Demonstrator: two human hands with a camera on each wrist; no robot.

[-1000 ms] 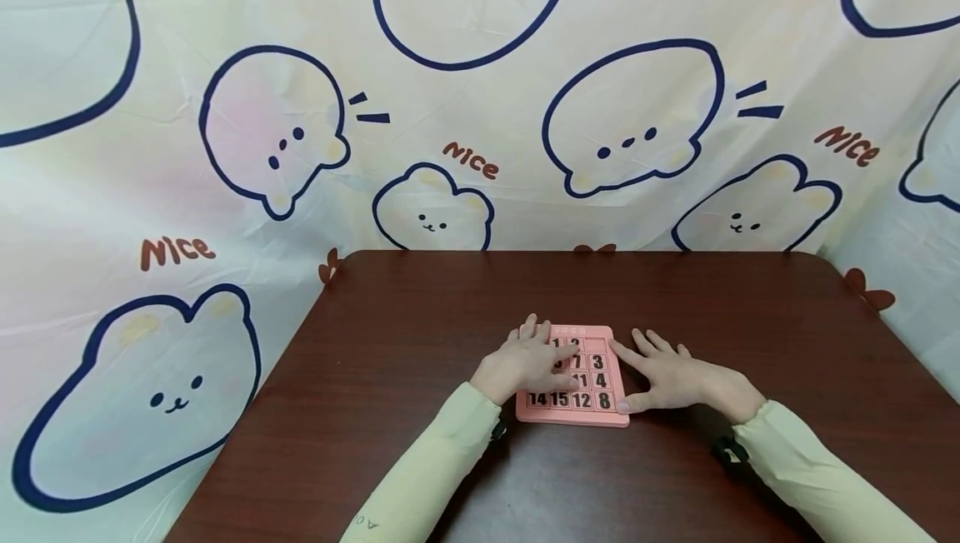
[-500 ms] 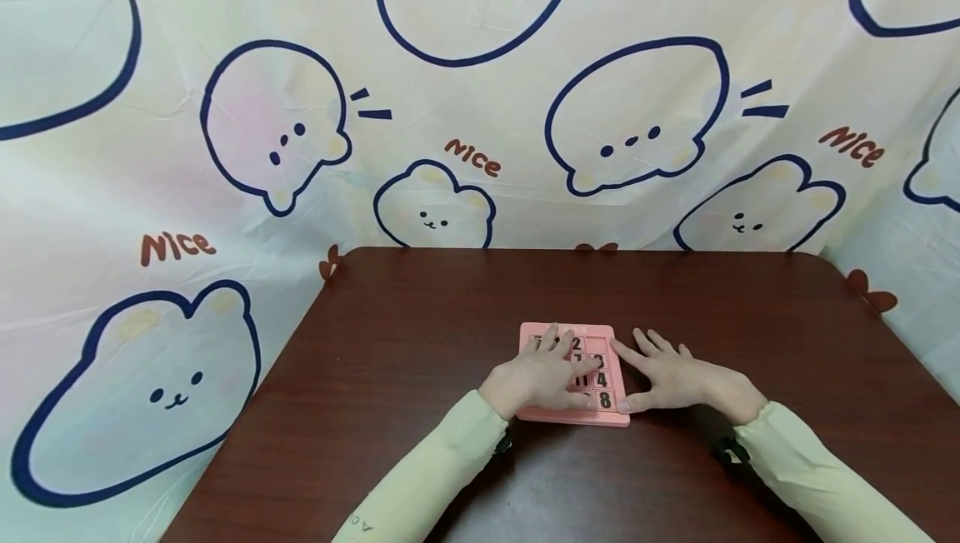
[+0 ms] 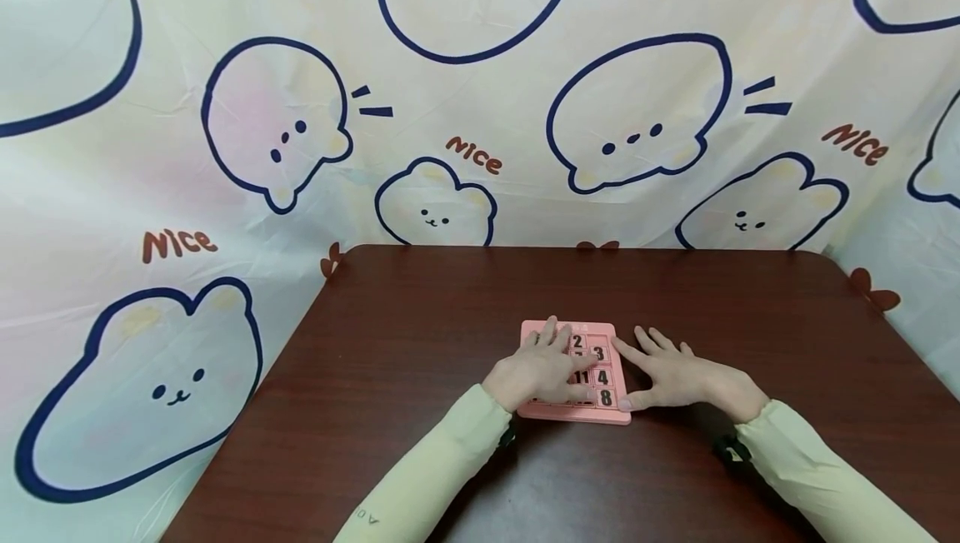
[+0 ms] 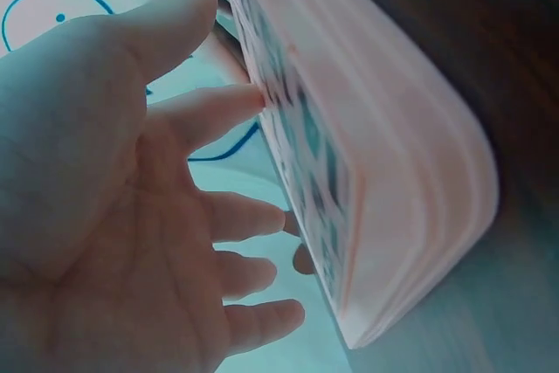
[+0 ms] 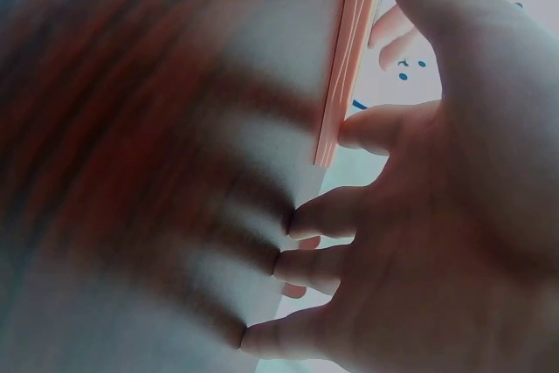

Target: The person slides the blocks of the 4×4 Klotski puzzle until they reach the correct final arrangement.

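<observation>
A pink sliding number puzzle (image 3: 573, 417) lies flat on the table. My left hand (image 3: 534, 374) spreads over its left and middle part, hiding many tiles. The left index fingertip touches the tile marked 3 (image 3: 599, 353), near the upper right corner; the tiles 2, 11, 4 and 8 also show. In the left wrist view, the puzzle's thick side (image 4: 419, 155) stands beside the outstretched fingers. My right hand (image 3: 678, 381) rests along the right edge, with thumb and index finger against the frame. Its other fingertips (image 5: 262, 338) meet the table in the right wrist view.
The dark brown table (image 3: 435, 301) extends around the puzzle on all sides. Behind and to the left hangs a pale cloth (image 3: 517, 110) with cartoon outlines. Each wrist wears a dark band, and both sleeves are light green.
My left hand first moved right across the puzzle to the tile marked 3. That tile has since slid a little away from me into the top right gap. My right hand has stayed still.
</observation>
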